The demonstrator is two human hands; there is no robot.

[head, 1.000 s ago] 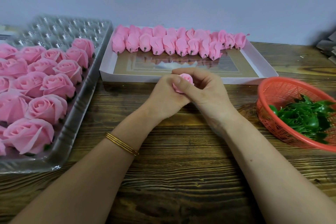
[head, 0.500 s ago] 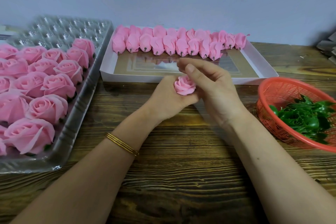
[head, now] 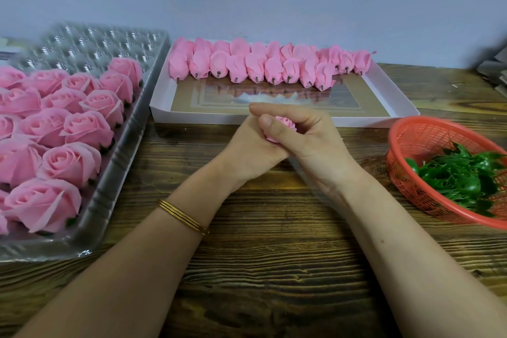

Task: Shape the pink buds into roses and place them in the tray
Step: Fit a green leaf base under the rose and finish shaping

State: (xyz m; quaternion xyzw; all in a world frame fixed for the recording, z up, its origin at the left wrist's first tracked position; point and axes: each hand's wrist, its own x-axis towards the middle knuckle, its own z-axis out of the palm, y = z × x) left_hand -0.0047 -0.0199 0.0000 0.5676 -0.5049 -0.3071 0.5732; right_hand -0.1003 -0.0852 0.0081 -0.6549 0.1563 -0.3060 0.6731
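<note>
Left hand [head: 247, 151] and right hand [head: 315, 143] are both curled round one soft pink bud [head: 286, 123], ruffled top poking out, right in front of the shallow white box [head: 192, 118] holding a row of pointy closed buds [head: 247, 66], and the ribbed clear plastic tray [head: 109, 189] of open roses [head: 71, 162] sits left of that box.

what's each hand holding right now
Left hand: holds the pink bud from below, fingers mostly hidden.
Right hand: thumb and fingers curled round the same bud.
</note>
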